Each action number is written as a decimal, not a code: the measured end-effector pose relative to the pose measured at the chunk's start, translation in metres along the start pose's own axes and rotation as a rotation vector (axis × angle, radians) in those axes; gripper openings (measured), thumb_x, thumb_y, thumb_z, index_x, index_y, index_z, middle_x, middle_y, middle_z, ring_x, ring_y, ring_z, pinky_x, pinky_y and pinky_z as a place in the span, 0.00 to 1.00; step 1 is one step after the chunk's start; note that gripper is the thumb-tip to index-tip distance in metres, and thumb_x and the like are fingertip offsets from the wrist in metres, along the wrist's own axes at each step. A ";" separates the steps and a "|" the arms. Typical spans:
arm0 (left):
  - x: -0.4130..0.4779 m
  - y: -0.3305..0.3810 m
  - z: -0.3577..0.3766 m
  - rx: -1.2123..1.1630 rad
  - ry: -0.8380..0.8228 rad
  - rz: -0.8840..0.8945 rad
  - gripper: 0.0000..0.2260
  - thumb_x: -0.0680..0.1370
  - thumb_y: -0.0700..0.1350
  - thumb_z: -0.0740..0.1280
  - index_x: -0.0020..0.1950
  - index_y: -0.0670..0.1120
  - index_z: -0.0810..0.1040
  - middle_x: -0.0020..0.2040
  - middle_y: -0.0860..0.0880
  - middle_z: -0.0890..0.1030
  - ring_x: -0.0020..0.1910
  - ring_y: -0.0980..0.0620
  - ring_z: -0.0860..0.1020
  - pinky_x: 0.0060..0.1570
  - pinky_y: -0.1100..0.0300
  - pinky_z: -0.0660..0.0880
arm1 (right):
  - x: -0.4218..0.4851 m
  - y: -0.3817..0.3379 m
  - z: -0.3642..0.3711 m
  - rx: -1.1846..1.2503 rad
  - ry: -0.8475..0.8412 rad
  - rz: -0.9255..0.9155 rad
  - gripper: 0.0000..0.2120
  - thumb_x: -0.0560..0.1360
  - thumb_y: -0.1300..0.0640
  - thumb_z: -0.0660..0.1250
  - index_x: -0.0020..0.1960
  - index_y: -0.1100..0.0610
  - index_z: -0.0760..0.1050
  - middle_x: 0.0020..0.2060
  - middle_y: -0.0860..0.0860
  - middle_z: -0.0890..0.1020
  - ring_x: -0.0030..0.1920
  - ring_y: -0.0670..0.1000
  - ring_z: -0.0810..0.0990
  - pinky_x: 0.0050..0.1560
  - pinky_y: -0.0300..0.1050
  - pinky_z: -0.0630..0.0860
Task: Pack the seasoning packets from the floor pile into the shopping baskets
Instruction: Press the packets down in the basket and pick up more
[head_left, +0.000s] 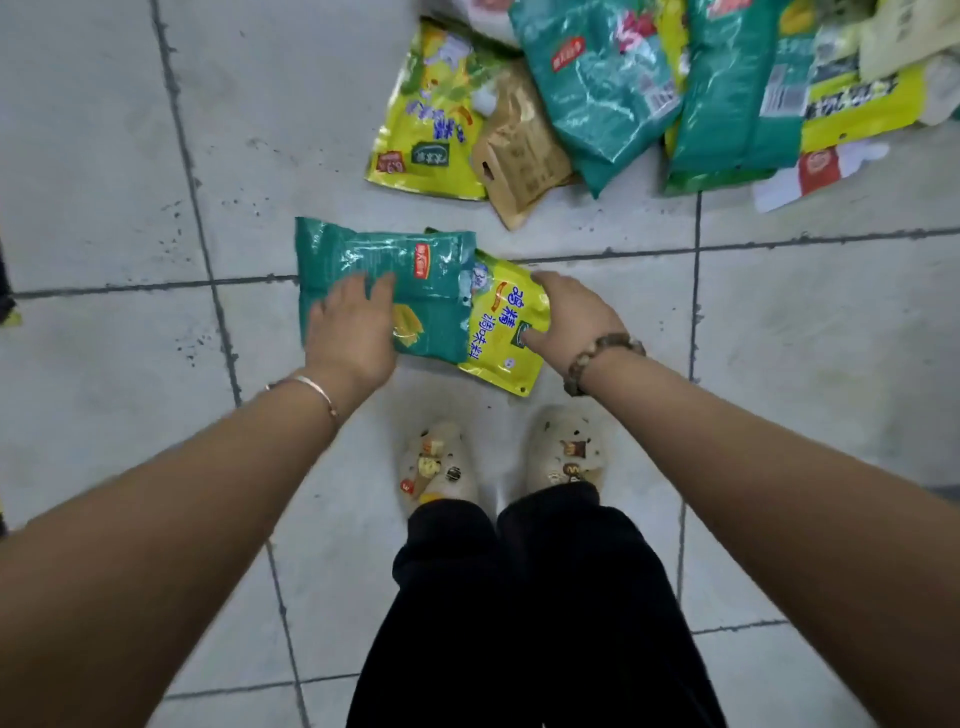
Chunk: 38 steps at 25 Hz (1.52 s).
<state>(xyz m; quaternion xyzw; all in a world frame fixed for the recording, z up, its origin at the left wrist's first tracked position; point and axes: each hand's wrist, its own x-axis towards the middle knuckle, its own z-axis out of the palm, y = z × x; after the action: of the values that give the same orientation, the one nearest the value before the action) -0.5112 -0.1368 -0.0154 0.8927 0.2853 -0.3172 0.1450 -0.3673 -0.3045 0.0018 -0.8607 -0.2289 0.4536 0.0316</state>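
Note:
A teal seasoning packet and a yellow seasoning packet are low in front of me, the teal one overlapping the yellow one's left edge. My left hand lies on the teal packet's lower left with fingers fairly straight. My right hand pinches the yellow packet's right edge, thumb on its front and fingers over its top. The floor pile of teal, yellow and brown packets is at the upper right. No shopping basket is in view.
Grey floor tiles with dark grout spread all round. My feet in cream clogs stand just behind the two packets. A dark object pokes in at the left edge.

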 end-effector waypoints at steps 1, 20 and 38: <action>0.019 -0.008 0.010 0.056 0.024 0.032 0.32 0.74 0.37 0.64 0.76 0.44 0.56 0.73 0.38 0.60 0.72 0.38 0.60 0.67 0.42 0.60 | 0.022 0.002 0.015 -0.012 0.001 -0.004 0.33 0.73 0.52 0.68 0.73 0.52 0.58 0.68 0.55 0.68 0.66 0.57 0.69 0.64 0.53 0.69; 0.062 -0.033 0.011 -0.287 -0.142 -0.207 0.14 0.74 0.53 0.70 0.53 0.44 0.80 0.49 0.40 0.81 0.45 0.41 0.78 0.43 0.55 0.71 | 0.085 -0.001 0.037 0.138 -0.037 0.138 0.16 0.69 0.48 0.71 0.53 0.55 0.79 0.53 0.55 0.81 0.55 0.56 0.79 0.52 0.44 0.75; -0.130 0.120 -0.184 -0.665 -0.024 -0.053 0.07 0.80 0.49 0.61 0.51 0.48 0.76 0.46 0.48 0.79 0.49 0.43 0.78 0.48 0.52 0.73 | -0.242 0.078 -0.104 1.204 0.485 0.620 0.12 0.69 0.64 0.73 0.48 0.54 0.74 0.47 0.56 0.82 0.46 0.55 0.81 0.50 0.50 0.78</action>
<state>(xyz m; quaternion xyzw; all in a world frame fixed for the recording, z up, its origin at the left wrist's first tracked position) -0.4326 -0.2049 0.2177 0.7849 0.3946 -0.2211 0.4234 -0.3729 -0.4606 0.2274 -0.7959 0.3293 0.2854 0.4203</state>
